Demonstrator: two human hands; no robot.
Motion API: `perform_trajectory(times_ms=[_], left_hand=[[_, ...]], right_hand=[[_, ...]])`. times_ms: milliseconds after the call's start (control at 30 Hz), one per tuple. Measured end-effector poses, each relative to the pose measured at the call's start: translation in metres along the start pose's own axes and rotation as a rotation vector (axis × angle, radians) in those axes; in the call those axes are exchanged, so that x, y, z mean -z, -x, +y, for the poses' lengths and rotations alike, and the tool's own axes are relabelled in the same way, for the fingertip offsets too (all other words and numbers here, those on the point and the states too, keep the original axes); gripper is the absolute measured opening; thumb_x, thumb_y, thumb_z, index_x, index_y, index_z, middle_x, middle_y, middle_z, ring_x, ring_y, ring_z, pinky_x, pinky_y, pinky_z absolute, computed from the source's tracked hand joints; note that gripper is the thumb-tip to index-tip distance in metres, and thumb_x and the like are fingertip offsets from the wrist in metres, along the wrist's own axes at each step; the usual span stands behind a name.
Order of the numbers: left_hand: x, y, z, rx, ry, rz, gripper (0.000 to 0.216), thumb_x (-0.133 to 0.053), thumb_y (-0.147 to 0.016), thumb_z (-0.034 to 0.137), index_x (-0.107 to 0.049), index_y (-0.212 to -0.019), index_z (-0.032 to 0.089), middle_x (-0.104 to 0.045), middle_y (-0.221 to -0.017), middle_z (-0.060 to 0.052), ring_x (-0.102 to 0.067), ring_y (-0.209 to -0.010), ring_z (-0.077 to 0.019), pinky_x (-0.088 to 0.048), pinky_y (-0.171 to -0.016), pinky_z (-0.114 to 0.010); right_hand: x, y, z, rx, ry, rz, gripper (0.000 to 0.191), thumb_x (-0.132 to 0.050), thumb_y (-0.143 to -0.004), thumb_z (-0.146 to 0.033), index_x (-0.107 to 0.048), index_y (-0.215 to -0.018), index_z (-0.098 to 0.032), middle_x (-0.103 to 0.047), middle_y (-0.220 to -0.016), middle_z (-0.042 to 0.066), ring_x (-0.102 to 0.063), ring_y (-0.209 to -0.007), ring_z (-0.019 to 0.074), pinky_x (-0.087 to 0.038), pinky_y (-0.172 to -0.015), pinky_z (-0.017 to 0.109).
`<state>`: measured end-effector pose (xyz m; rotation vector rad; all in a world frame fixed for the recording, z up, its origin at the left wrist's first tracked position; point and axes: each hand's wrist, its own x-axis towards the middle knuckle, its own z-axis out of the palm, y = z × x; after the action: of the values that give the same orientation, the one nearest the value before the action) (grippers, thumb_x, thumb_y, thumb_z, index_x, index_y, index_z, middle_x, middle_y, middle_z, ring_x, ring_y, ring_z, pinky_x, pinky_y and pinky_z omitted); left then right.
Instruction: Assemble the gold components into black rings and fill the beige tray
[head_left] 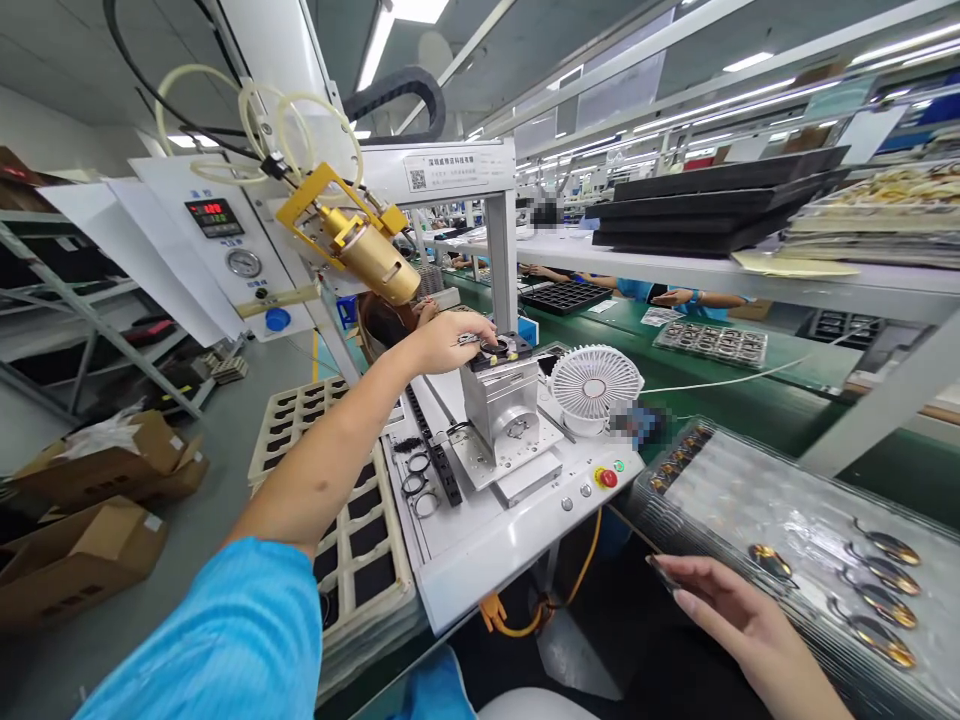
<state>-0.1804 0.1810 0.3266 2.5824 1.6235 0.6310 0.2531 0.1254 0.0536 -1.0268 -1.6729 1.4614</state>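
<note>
Where the left hand, grip unclear, meets the central fixture, press lightly; the right hand pinches a dark piece.

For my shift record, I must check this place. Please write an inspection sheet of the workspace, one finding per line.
Surface: flat white machine base, carrying the fixture stand.
Work items: silver metal block with black fixture on top; clear plastic tray with amber-and-black parts at right.
Clutter: three thin round rings on the base; round white fan beside the block.
Hands: left hand at the fixture, grip unclear; right hand pinches a thin dark piece.
Cables: orange cable hangs below the base; thin white cable crosses the green bench.
Surroundings: brown cardboard boxes on the floor; co-workers' hands at the bench.
</note>
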Motion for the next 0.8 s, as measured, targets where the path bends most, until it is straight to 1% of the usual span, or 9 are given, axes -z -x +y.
perform_trajectory(times_ms=[67, 133, 267, 367, 433, 533, 633, 733, 800], left_hand=[[-0.001, 0.006, 0.007, 0.039, 0.026, -0.005, 0.026, -0.063, -0.089, 0.031, -0.078, -0.107, 0.019, -0.076, -0.124, -0.01, -0.068, -0.122, -0.0267, -0.05, -0.11, -0.043], [-0.003, 0.011, 0.012, 0.087, 0.012, -0.021, 0.034, -0.067, -0.09, 0.042, -0.077, -0.114, 0.021, -0.075, -0.128, -0.009, -0.067, -0.124, -0.0279, -0.05, -0.111, -0.044], [-0.014, 0.017, 0.016, 0.122, 0.04, -0.01, 0.046, -0.073, -0.085, 0.054, -0.076, -0.117, 0.021, -0.071, -0.135, -0.012, -0.064, -0.129, -0.0314, -0.046, -0.116, -0.048], [-0.033, 0.024, 0.019, 0.172, 0.073, 0.103, 0.056, -0.072, -0.085, 0.06, -0.073, -0.12, 0.017, -0.065, -0.142, -0.017, -0.057, -0.139, -0.0346, -0.04, -0.12, -0.053], [-0.044, 0.027, 0.02, 0.212, 0.041, 0.162, 0.064, -0.072, -0.084, 0.063, -0.069, -0.126, 0.015, -0.06, -0.147, -0.02, -0.049, -0.145, -0.0359, -0.036, -0.122, -0.055], [-0.049, 0.028, 0.019, 0.238, 0.03, 0.128, 0.066, -0.071, -0.084, 0.065, -0.066, -0.129, 0.017, -0.056, -0.152, -0.019, -0.045, -0.148, -0.0355, -0.033, -0.124, -0.056], [-0.042, 0.032, 0.022, 0.222, 0.053, 0.086, 0.063, -0.065, -0.089, 0.064, -0.064, -0.133, 0.019, -0.052, -0.155, -0.019, -0.041, -0.151, -0.0355, -0.03, -0.125, -0.059], [-0.033, 0.054, 0.044, 0.157, -0.008, 0.066, 0.063, -0.064, -0.092, 0.06, -0.06, -0.138, 0.018, -0.046, -0.16, -0.02, -0.032, -0.155, -0.0361, -0.026, -0.126, -0.061], [-0.033, 0.081, 0.069, 0.102, -0.048, 0.03, 0.055, -0.068, -0.091, 0.054, -0.064, -0.133, 0.019, -0.05, -0.157, -0.018, -0.032, -0.155, -0.0357, -0.026, -0.126, -0.062]], right_hand=[[-0.002, 0.005, 0.008, -0.054, -0.005, 0.026, 0.051, -0.076, -0.078, -0.065, -0.081, -0.102, -0.02, -0.076, -0.114, 0.016, -0.072, -0.109, 0.0362, -0.062, -0.094, 0.041], [-0.006, 0.007, 0.014, -0.089, -0.012, 0.03, 0.052, -0.077, -0.075, -0.067, -0.081, -0.1, -0.021, -0.077, -0.112, 0.016, -0.072, -0.109, 0.0376, -0.061, -0.095, 0.044], [-0.015, -0.004, 0.021, -0.096, -0.056, 0.018, 0.05, -0.079, -0.074, -0.065, -0.078, -0.098, -0.022, -0.077, -0.11, 0.015, -0.072, -0.107, 0.0377, -0.06, -0.098, 0.049], [-0.021, -0.025, 0.031, -0.108, -0.114, 0.01, 0.055, -0.082, -0.071, -0.061, -0.071, -0.107, -0.021, -0.077, -0.106, 0.016, -0.072, -0.105, 0.0362, -0.061, -0.095, 0.049], [-0.025, -0.046, 0.037, -0.11, -0.101, 0.004, 0.068, -0.081, -0.069, -0.058, -0.063, -0.122, -0.019, -0.076, -0.102, 0.014, -0.073, -0.101, 0.0343, -0.061, -0.091, 0.048], [-0.031, -0.081, 0.041, -0.088, 0.103, 0.021, 0.088, -0.074, -0.074, -0.05, -0.043, -0.148, -0.014, -0.075, -0.097, 0.01, -0.073, -0.087, 0.0288, -0.059, -0.087, 0.045], [-0.036, -0.108, 0.036, -0.081, 0.426, 0.011, 0.091, -0.067, -0.081, -0.036, -0.028, -0.16, -0.014, -0.074, -0.095, 0.007, -0.071, -0.084, 0.0262, -0.054, -0.086, 0.041], [-0.04, -0.118, 0.032, -0.1, 0.649, -0.075, 0.09, -0.063, -0.086, -0.027, -0.021, -0.164, -0.011, -0.072, -0.094, 0.008, -0.071, -0.091, 0.0288, -0.051, -0.086, 0.039], [-0.043, -0.117, 0.033, -0.101, 0.709, -0.109, 0.09, -0.061, -0.088, -0.026, -0.015, -0.165, -0.01, -0.072, -0.097, 0.01, -0.071, -0.095, 0.0306, -0.05, -0.087, 0.039]])
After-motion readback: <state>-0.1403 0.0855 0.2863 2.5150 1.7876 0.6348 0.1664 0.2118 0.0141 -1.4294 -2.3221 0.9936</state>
